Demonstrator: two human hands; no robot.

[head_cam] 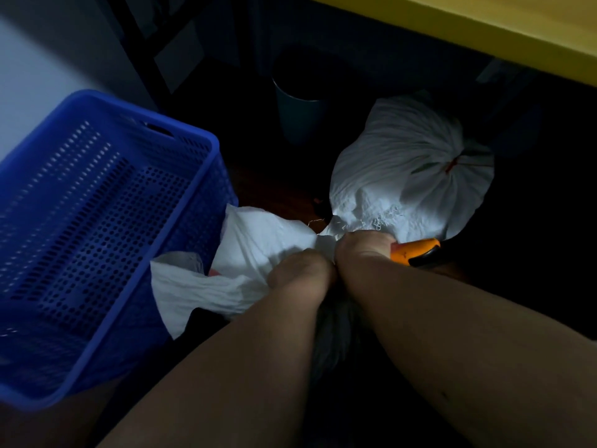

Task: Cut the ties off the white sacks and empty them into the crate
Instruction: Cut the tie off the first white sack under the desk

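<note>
Gripping the near white sack (258, 253), both hands (300, 273) (361, 250) beside the blue crate (106, 221)

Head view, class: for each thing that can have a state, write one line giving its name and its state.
Blue perforated plastic crate: upright, nothing seen inside.
Far white woven sack: tied shut with a red tie.
Near white woven sack: gripped by both hands.
Left hand: grips sack.
Right hand: holds orange-handled cutter.
</note>
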